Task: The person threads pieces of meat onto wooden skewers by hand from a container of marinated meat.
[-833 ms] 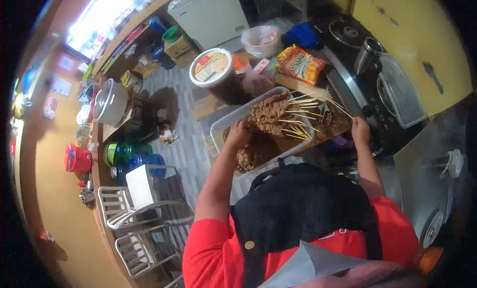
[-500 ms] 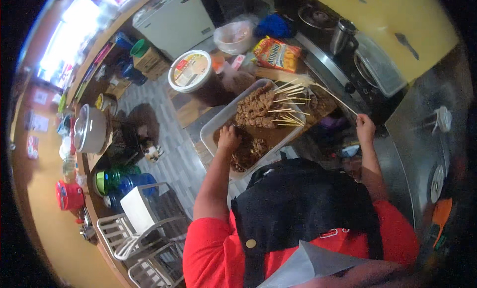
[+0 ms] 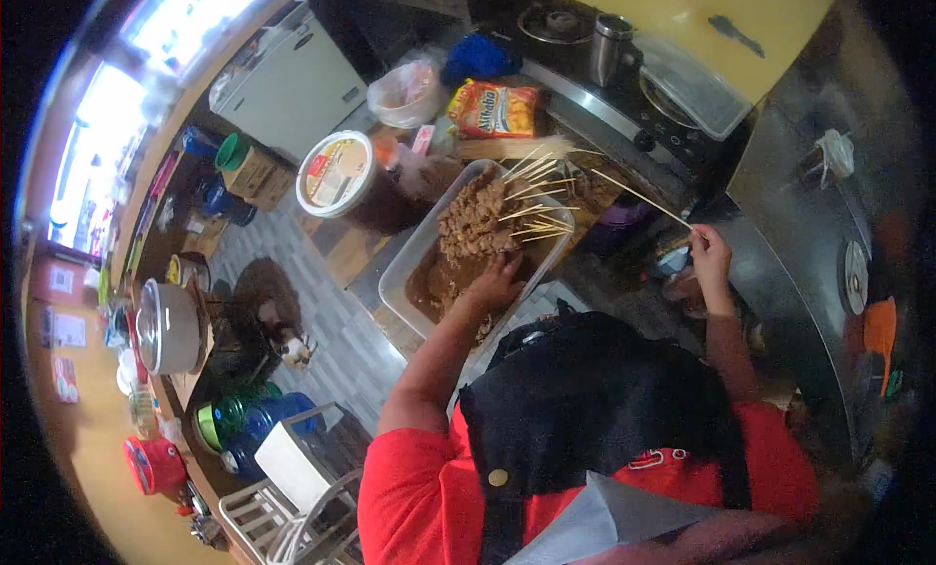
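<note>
- Left hand (image 3: 495, 277) down in tray (image 3: 414, 263), fingers curled into loose meat beside finished skewers (image 3: 487, 219).
- Right hand (image 3: 710, 253) raised clear, fingers pinching bare stick (image 3: 639, 194), ready for threading.

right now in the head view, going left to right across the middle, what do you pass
silver pot → round tub → tray → left hand in the tray → bare skewer → right hand holding it

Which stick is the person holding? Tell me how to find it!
Find the big metal tray of skewered meat in the middle. Go right to the right hand, raised beside the stove. The bare skewer pinched there points back toward the tray, alone and with no meat on it.
</note>
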{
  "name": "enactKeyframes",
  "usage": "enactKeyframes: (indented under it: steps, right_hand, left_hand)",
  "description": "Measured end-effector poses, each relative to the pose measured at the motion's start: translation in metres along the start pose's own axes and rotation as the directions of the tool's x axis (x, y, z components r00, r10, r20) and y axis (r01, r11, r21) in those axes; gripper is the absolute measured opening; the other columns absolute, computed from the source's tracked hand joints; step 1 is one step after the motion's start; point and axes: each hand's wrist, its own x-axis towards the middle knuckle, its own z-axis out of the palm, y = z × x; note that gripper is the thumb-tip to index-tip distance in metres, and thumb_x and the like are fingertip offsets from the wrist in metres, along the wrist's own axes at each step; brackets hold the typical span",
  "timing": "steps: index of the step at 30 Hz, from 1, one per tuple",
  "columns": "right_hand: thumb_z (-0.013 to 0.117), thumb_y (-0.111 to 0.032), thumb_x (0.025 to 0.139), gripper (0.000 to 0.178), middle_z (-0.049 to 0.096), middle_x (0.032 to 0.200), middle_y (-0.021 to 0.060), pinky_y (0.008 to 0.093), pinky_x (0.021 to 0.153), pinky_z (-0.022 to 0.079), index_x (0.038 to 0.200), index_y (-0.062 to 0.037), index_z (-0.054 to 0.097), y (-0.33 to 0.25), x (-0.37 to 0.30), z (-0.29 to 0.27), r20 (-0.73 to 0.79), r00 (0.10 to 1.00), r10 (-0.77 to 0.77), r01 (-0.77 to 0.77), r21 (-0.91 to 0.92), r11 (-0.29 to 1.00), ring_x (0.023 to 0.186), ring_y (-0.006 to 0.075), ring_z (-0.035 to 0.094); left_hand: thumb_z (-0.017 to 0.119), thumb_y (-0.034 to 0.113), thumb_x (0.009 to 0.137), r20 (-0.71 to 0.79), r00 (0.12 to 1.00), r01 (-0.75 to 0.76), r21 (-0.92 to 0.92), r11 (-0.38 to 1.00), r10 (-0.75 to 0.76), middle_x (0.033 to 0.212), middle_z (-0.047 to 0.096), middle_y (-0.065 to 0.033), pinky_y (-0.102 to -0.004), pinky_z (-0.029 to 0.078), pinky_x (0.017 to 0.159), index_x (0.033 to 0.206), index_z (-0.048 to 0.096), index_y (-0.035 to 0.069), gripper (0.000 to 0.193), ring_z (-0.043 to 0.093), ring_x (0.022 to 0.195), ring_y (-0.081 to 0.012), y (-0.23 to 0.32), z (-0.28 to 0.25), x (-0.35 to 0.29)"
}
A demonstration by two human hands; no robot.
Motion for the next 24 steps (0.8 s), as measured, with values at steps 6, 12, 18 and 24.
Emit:
enactKeyframes:
  steps: [6,12,18,24]
  right_hand:
    - [0.052,-0.013,0.077,0.014,0.057,0.075,0.0087,0.027,0.058,0.042,0.085,-0.0023,0.056,-0.012,-0.023,-0.027,-0.027,0.999,-0.038,0.036,-0.075,0.997,0.063,0.0166,0.054]
    - [0.051,-0.009,0.077,0.012,0.057,0.074,0.0098,0.0268,0.06,0.043,0.084,-0.0011,0.056,0.016,-0.048,-0.039,-0.019,0.98,0.199,-0.199,0.007,0.98,0.065,0.0174,0.055]
    - [0.05,-0.007,0.077,0.011,0.056,0.07,0.0089,0.0267,0.06,0.042,0.085,-0.0007,0.054,0.028,-0.054,-0.026,0.087,0.993,0.084,-0.092,0.098,0.991,0.064,0.0171,0.055]
    - [0.05,-0.007,0.076,0.012,0.057,0.07,0.009,0.0259,0.06,0.042,0.085,-0.0006,0.054,0.02,-0.048,-0.024,0.092,0.982,0.162,-0.168,0.06,0.984,0.065,0.0165,0.054]
  left_hand:
    - [0.036,0.037,0.079,0.013,0.989,-0.141,0.3,0.943,0.144,0.127,0.022,-0.022,-0.0468,0.013,0.096,0.129,0.01,0.018,0.059,0.015,0.119,-0.0394,0.004,0.022,0.04]
    - [0.035,0.035,0.079,0.22,0.961,0.06,0.429,0.901,-0.169,0.122,0.031,-0.0236,-0.0446,0.015,0.096,0.129,0.005,0.015,0.062,0.028,0.115,-0.037,0.022,0.028,0.08]
    - [0.041,0.022,0.075,0.369,0.929,-0.114,0.278,0.954,0.003,0.096,0.053,-0.0211,-0.0448,0.039,0.076,0.118,0.033,0.01,0.046,0.053,0.088,-0.032,-0.066,0.076,0.1]
    - [0.043,0.027,0.075,0.158,0.946,-0.314,0.223,0.923,0.283,0.116,0.038,-0.0153,-0.0432,0.037,0.081,0.108,0.047,0.013,0.036,0.04,0.104,-0.0317,0.006,0.008,0.036]
